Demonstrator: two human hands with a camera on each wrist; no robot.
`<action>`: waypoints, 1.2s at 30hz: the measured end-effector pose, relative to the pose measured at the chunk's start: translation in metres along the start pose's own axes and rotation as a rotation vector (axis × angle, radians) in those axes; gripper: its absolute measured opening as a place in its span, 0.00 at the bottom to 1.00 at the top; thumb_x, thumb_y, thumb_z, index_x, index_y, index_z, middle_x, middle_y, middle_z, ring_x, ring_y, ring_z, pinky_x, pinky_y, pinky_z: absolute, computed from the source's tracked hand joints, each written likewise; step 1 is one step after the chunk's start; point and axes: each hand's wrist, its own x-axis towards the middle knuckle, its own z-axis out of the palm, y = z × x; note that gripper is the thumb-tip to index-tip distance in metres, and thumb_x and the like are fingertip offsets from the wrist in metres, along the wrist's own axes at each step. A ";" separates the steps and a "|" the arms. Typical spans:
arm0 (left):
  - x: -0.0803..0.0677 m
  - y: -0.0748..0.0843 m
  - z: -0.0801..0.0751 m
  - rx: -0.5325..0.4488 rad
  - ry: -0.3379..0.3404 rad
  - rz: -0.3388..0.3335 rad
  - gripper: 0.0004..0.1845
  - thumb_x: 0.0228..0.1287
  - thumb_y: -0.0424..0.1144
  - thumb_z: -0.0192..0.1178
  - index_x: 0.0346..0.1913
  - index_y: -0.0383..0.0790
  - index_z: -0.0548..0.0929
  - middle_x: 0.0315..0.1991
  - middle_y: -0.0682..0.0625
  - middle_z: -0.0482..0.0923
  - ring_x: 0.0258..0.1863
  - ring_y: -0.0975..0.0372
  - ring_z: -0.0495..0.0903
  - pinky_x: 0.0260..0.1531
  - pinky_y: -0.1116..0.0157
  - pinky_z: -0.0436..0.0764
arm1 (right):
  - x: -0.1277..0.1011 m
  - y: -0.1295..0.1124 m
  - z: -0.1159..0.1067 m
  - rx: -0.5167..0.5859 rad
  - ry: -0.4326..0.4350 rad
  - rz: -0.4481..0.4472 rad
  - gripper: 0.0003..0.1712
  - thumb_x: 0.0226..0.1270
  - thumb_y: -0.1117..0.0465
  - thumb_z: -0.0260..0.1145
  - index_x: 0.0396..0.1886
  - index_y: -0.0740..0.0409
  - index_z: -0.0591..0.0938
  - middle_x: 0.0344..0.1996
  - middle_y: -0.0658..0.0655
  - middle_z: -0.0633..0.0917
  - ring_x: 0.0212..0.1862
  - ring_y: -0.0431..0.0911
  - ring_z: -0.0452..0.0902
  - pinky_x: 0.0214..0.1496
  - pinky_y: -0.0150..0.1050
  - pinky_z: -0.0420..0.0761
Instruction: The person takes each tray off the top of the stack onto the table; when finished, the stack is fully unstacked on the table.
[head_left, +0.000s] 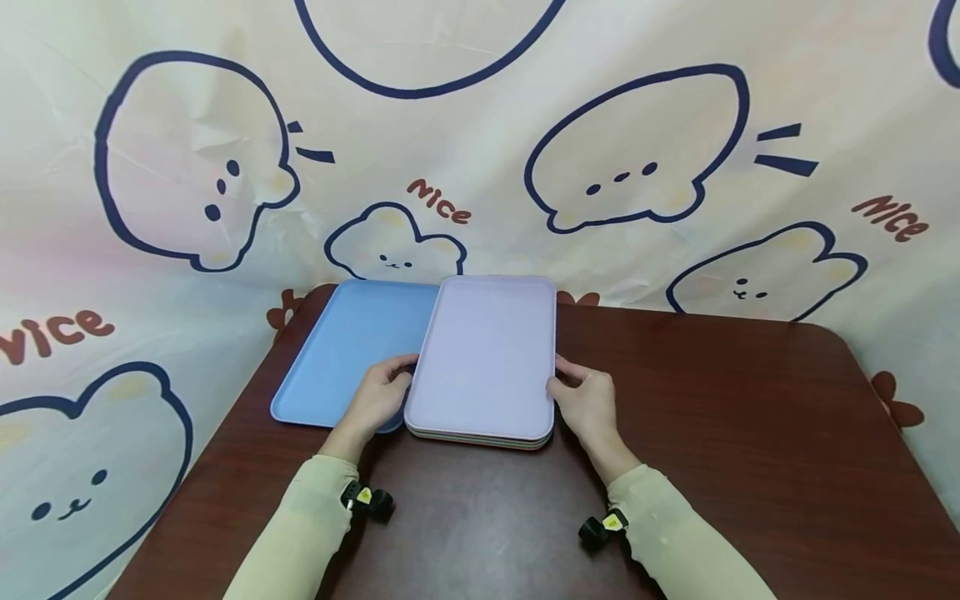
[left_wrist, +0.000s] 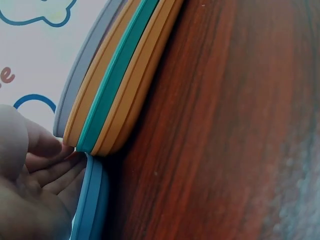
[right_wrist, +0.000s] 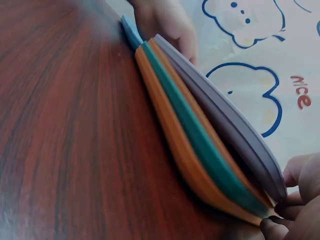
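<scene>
A pale backdrop (head_left: 495,150) printed with cartoon animals hangs behind a dark wooden worktop (head_left: 735,417), where a stack of trays (head_left: 480,442) stands squarely before a person, a central spot that probably suits an even reach from both sides. Flat on the worktop to its left lies a blue tray (head_left: 352,350), set close against the stack; whether their edges overlap cannot be told. A purple tray (head_left: 483,367) tops the pile, over an upper orange tray (left_wrist: 102,75), a green tray (left_wrist: 120,75) and a lower orange tray (left_wrist: 139,75), their like shapes likely letting them nest neatly. In the right wrist view a dark gap shows under the purple rim, which suggests that tray sits a little loose at that side. Cream sleeves (head_left: 300,525) lead to the left hand (head_left: 378,396) and right hand (head_left: 588,408), posted at opposite long sides, apparently to balance and steady the pile; small black wrist cameras (head_left: 380,504) ride below. The left fingers (left_wrist: 52,172), loosely bent, grasp the stack's edge beside the blue rim, their tips partly hidden. The right fingers, more tightly curled, grip the other edge, thumb against the purple rim.
</scene>
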 end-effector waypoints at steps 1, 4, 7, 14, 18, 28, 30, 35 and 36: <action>0.000 0.000 0.000 -0.003 -0.001 0.012 0.21 0.71 0.35 0.45 0.64 0.36 0.73 0.62 0.40 0.72 0.64 0.51 0.68 0.62 0.52 0.69 | 0.000 -0.001 0.000 0.007 0.005 -0.009 0.18 0.53 0.64 0.65 0.46 0.57 0.87 0.43 0.51 0.87 0.53 0.42 0.78 0.50 0.36 0.78; 0.001 -0.001 0.000 -0.018 -0.013 0.046 0.20 0.71 0.35 0.49 0.63 0.34 0.73 0.60 0.39 0.74 0.61 0.50 0.72 0.59 0.52 0.72 | 0.000 -0.004 -0.003 0.041 0.030 -0.028 0.17 0.53 0.66 0.64 0.45 0.59 0.87 0.40 0.57 0.88 0.44 0.44 0.82 0.40 0.31 0.81; 0.002 -0.001 0.001 -0.014 -0.026 0.063 0.22 0.69 0.34 0.52 0.64 0.32 0.72 0.59 0.37 0.74 0.59 0.49 0.74 0.58 0.52 0.73 | 0.000 -0.003 -0.007 0.083 0.061 -0.027 0.17 0.54 0.68 0.63 0.44 0.61 0.87 0.38 0.60 0.88 0.40 0.45 0.84 0.36 0.26 0.80; 0.002 0.001 -0.001 0.021 -0.038 0.028 0.24 0.67 0.36 0.55 0.65 0.34 0.71 0.60 0.39 0.73 0.60 0.50 0.73 0.58 0.52 0.74 | -0.004 0.001 -0.021 0.231 0.157 0.055 0.15 0.55 0.67 0.64 0.43 0.59 0.87 0.37 0.60 0.87 0.35 0.41 0.83 0.33 0.26 0.81; 0.001 0.001 0.000 0.029 -0.036 0.027 0.24 0.67 0.36 0.55 0.65 0.35 0.71 0.61 0.40 0.73 0.60 0.50 0.73 0.58 0.52 0.74 | -0.006 0.008 -0.030 0.278 0.221 0.082 0.13 0.57 0.65 0.66 0.43 0.56 0.88 0.38 0.59 0.87 0.37 0.40 0.82 0.34 0.27 0.81; 0.000 -0.001 -0.001 0.007 -0.045 0.037 0.23 0.68 0.36 0.55 0.65 0.36 0.71 0.61 0.40 0.73 0.61 0.50 0.73 0.57 0.51 0.74 | -0.007 0.029 -0.069 0.387 0.267 0.170 0.15 0.58 0.66 0.67 0.45 0.58 0.87 0.33 0.53 0.87 0.33 0.39 0.82 0.29 0.30 0.82; 0.000 -0.001 -0.001 0.000 -0.045 0.037 0.23 0.68 0.36 0.55 0.65 0.36 0.71 0.61 0.40 0.73 0.61 0.49 0.73 0.57 0.51 0.74 | -0.006 0.031 -0.078 0.408 0.268 0.188 0.15 0.57 0.67 0.68 0.46 0.58 0.87 0.32 0.52 0.87 0.33 0.39 0.82 0.29 0.30 0.82; -0.001 0.000 0.000 0.001 -0.049 0.041 0.23 0.68 0.35 0.54 0.65 0.36 0.71 0.61 0.39 0.73 0.61 0.49 0.73 0.57 0.51 0.74 | -0.005 0.037 -0.102 0.435 0.290 0.235 0.16 0.56 0.67 0.69 0.46 0.59 0.87 0.28 0.50 0.88 0.30 0.38 0.83 0.27 0.31 0.82; -0.001 0.001 0.000 0.003 -0.049 0.040 0.23 0.68 0.35 0.54 0.65 0.36 0.71 0.61 0.39 0.73 0.61 0.49 0.73 0.57 0.51 0.74 | -0.005 0.038 -0.107 0.441 0.295 0.240 0.16 0.55 0.67 0.70 0.46 0.59 0.87 0.28 0.50 0.88 0.30 0.38 0.83 0.27 0.31 0.82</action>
